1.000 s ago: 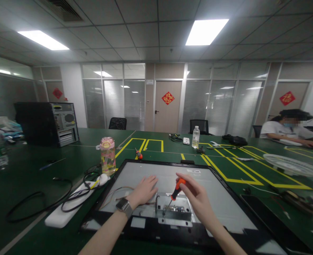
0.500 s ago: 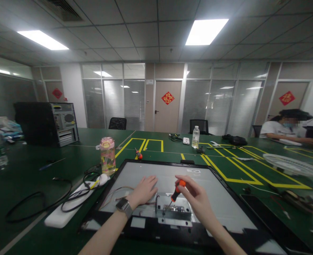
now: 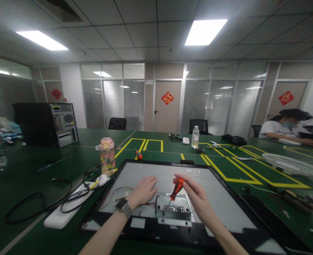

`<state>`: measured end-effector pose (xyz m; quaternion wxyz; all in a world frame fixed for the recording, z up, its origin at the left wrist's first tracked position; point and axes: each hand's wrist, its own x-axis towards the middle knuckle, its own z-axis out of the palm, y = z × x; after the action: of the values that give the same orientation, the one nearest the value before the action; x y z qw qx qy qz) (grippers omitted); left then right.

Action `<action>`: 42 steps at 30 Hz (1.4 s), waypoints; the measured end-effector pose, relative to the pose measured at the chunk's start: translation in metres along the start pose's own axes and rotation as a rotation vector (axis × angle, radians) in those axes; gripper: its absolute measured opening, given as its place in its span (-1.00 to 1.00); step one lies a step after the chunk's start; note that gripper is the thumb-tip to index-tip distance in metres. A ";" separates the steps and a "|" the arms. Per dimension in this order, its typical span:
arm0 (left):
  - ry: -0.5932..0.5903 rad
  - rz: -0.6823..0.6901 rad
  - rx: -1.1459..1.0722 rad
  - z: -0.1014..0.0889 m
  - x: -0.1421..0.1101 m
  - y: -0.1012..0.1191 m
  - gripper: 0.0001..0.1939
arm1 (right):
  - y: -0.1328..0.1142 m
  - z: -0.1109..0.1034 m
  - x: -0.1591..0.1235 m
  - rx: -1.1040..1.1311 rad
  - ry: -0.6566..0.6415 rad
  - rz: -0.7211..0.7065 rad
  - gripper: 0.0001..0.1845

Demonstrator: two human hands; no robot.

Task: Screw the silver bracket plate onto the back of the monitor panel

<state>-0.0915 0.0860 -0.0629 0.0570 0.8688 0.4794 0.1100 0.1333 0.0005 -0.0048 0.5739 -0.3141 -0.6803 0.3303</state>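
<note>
A monitor [image 3: 225, 202] lies face down on the green table, its grey back panel showing inside a black frame. My right hand [image 3: 196, 194] is closed on a small orange-handled screwdriver [image 3: 176, 188], whose tip points down at the metal bracket [image 3: 174, 210] near the panel's front edge. My left hand [image 3: 143, 191], a watch on its wrist, lies flat with fingers stretched out on the panel just left of the bracket. Thin wires [image 3: 114, 193] run from the bracket to the left.
A pink-lidded bottle [image 3: 107, 156], black cables [image 3: 39, 202] and a white block [image 3: 66, 209] sit at the left, with a computer case [image 3: 47, 124] behind. A fan grille [image 3: 291, 164] lies at the right. Another person [image 3: 286, 127] sits at the far right.
The screwdriver handle has shifted slightly in my right hand's fingers while its tip stays at the bracket. My left hand has not moved.
</note>
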 end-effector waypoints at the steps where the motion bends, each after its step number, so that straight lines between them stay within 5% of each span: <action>1: -0.005 -0.003 0.001 -0.001 0.000 0.001 -0.52 | 0.000 0.000 0.000 0.003 -0.006 -0.014 -0.69; 20: 0.022 0.010 -0.002 0.007 0.002 -0.006 -0.52 | 0.001 -0.002 0.004 0.129 -0.065 -0.008 -0.79; 42: -0.008 -0.002 0.014 0.002 0.001 -0.002 -0.51 | 0.008 -0.005 0.002 0.114 -0.011 0.074 -0.70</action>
<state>-0.0924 0.0882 -0.0648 0.0529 0.8691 0.4809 0.1030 0.1382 0.0075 -0.0096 0.5745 -0.3043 -0.6514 0.3911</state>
